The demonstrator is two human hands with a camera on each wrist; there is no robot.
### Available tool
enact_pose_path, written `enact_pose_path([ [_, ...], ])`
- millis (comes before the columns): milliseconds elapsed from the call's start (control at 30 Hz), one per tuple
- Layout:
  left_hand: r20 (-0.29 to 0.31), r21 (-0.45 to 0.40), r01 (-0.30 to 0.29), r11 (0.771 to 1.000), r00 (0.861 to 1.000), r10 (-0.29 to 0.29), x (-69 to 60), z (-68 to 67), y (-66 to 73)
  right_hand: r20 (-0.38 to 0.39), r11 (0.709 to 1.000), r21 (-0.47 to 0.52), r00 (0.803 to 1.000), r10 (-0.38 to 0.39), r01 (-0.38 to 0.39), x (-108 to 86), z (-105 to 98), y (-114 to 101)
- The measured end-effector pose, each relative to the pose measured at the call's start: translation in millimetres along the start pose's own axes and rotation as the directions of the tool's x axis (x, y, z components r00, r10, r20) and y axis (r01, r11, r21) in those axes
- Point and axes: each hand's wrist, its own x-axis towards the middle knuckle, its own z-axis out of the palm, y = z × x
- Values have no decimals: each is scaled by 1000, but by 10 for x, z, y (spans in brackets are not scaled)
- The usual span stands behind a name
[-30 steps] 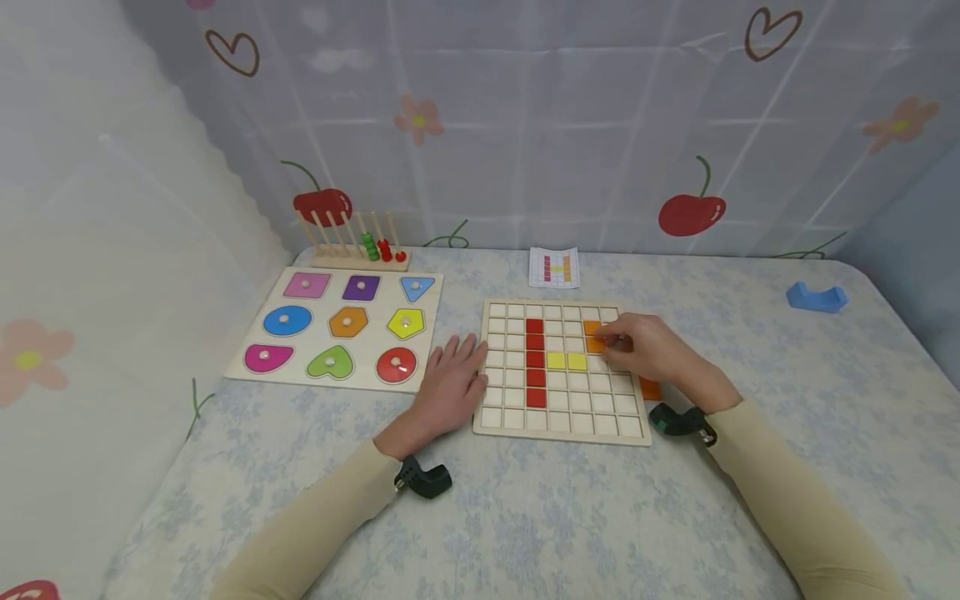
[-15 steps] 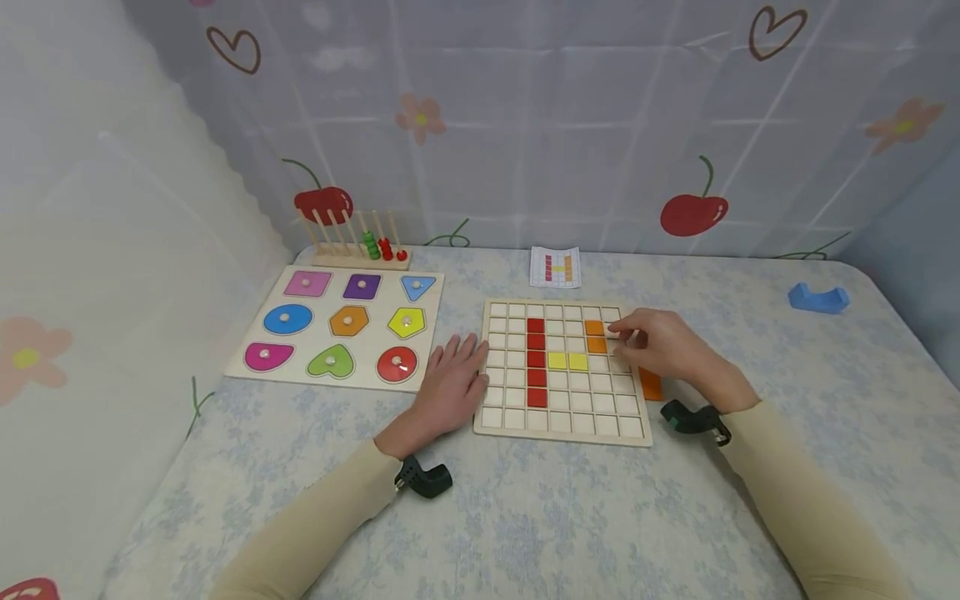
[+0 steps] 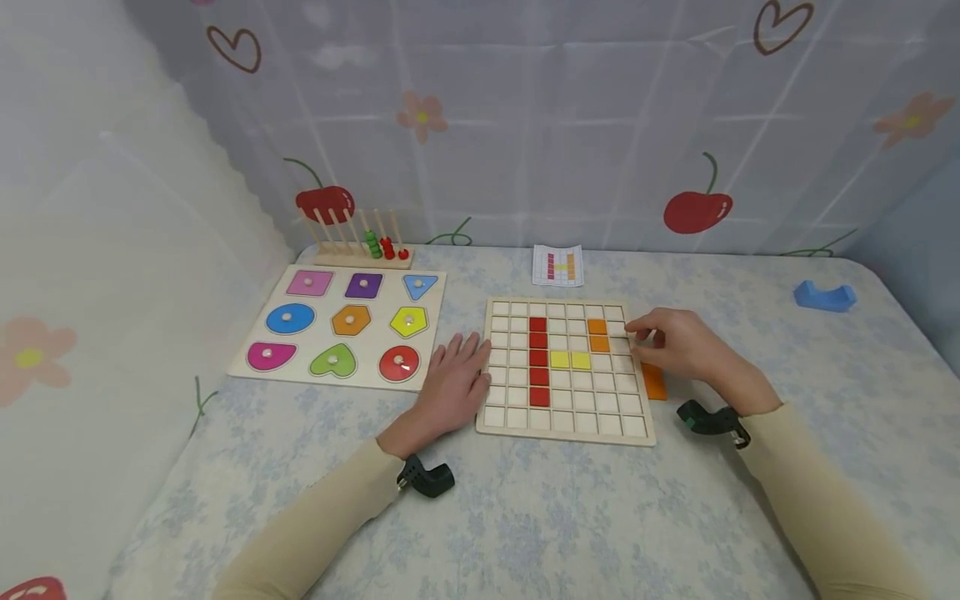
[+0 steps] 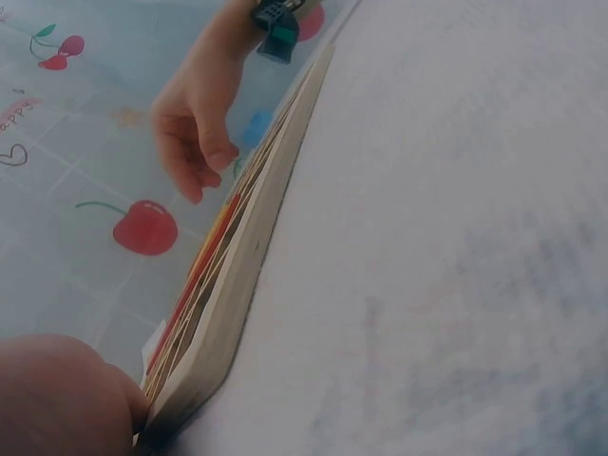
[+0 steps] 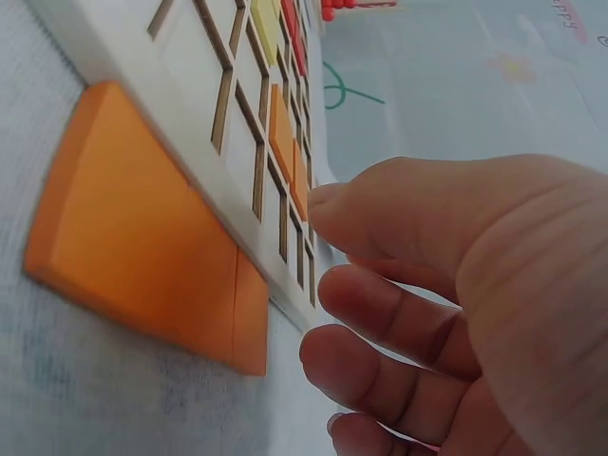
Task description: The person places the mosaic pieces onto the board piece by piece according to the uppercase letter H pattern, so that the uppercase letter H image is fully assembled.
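Observation:
A wooden grid board (image 3: 566,425) lies flat in the middle of the table. Set in it are a column of several red tiles (image 3: 539,357), two yellow tiles (image 3: 570,360) and two orange tiles (image 3: 597,335). My left hand (image 3: 453,383) rests with fingers extended at the board's left edge. Above the board's right edge hovers my right hand (image 3: 682,343), its fingers loosely bent and nothing seen between them. Loose orange tiles (image 5: 142,218) lie on the cloth against the right edge, below that hand; the head view shows them partly hidden.
A pattern card (image 3: 557,267) lies behind the board. To the left are a knobbed shape puzzle (image 3: 300,379) and a wooden bead counting stand (image 3: 337,255). A blue cradle-shaped piece (image 3: 825,297) sits at the back right. A printed curtain (image 3: 525,125) hangs behind the table.
My right hand has drawn back to the right, off the two orange tiles, which stay in their cells. My left hand has kept its place at the board's edge.

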Motion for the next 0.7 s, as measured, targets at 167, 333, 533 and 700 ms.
enact_pose_path([
  [167,-4,-2,0,1000,1000,0,1,3,2,1,1000,-9,1000,0,0,-54,-22,40],
  [333,0,-1,4,1000,1000,-4,-2,-9,-7,0,1000,7,1000,0,0,-109,-22,84],
  [533,-4,-13,-2,1000,1000,2,1,-10,-8,6,1000,6,1000,15,-15,-143,-4,153],
  [700,-4,-8,-5,1000,1000,5,3,-7,0,6,1000,3,1000,12,-12,-151,-6,183],
])
